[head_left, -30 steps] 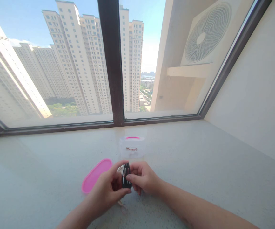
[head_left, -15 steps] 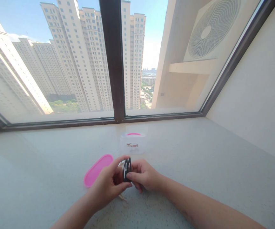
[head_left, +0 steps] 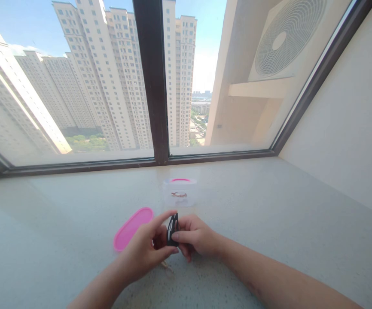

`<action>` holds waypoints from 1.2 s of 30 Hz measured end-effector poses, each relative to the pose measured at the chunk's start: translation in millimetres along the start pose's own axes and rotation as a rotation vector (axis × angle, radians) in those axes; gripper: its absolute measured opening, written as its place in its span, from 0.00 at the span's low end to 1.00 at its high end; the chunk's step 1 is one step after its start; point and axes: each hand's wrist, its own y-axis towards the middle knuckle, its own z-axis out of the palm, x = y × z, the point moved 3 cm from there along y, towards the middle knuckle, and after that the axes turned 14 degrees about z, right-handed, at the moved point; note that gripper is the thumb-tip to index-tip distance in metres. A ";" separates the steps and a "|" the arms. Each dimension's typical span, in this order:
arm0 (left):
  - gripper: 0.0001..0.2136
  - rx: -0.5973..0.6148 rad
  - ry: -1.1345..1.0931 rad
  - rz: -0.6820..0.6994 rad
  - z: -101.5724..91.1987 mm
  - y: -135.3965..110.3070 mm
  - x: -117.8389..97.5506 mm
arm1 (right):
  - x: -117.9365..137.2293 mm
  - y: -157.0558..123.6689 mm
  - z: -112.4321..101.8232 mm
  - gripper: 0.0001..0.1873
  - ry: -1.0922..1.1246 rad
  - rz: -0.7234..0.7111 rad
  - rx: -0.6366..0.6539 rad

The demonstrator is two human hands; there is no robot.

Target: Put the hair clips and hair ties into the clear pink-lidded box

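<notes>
On the pale windowsill (head_left: 269,223), a pink lid (head_left: 132,228) lies flat at the left. Just beside it, the left hand (head_left: 145,253) pinches a black hair clip (head_left: 172,229) between thumb and forefinger and holds it upright above the sill. The right hand (head_left: 197,238) pinches the same clip from the other side. Behind both hands stands a small clear box (head_left: 179,189) with a small brown thing (head_left: 178,195) inside.

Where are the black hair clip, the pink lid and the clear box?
black hair clip (head_left: 172,228), head view, middle of its dark body.
pink lid (head_left: 132,228), head view, centre of its top face.
clear box (head_left: 189,200), head view, its front wall.
</notes>
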 end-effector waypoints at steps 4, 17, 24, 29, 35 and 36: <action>0.34 0.003 0.005 0.010 -0.5 -0.5 3.3 | 0.3 -0.5 1.0 0.16 0.018 0.033 -0.002; 0.35 0.010 -0.001 -0.010 0.2 -0.1 -0.4 | -3.8 0.9 -2.1 0.17 -0.022 0.020 0.006; 0.34 0.008 -0.018 -0.024 1.4 -0.8 -3.8 | -4.1 1.1 -2.5 0.16 -0.043 -0.010 0.015; 0.34 -0.041 -0.009 -0.004 1.7 -0.2 -4.8 | -2.5 -0.3 -0.8 0.19 -0.033 -0.034 -0.002; 0.33 -0.225 0.061 0.080 -8.0 0.3 -8.9 | -1.5 1.5 -0.8 0.26 -0.002 -0.060 -0.045; 0.33 -0.262 0.084 0.094 -10.0 -0.2 -10.7 | -1.8 2.0 -0.8 0.26 0.002 -0.060 -0.051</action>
